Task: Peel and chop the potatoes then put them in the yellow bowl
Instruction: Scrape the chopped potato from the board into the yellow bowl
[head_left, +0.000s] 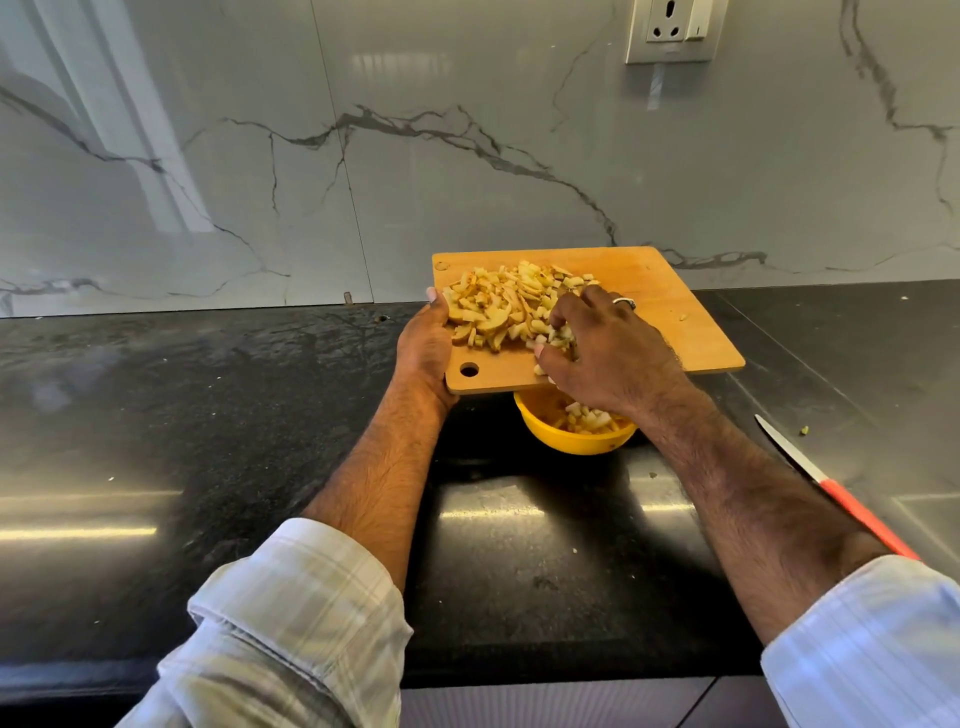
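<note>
while left hand (425, 347) grips cutting board (660, 317) edge above yellow bowl (569, 441), right hand (602, 351) fingers curl over potato pieces (498, 306); knife (831, 483) lies right.

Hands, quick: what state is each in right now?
Left hand: grips the edge of the square wooden cutting board.
Right hand: fingers curled over the chopped potato pieces, raking them toward the yellow bowl.
</note>
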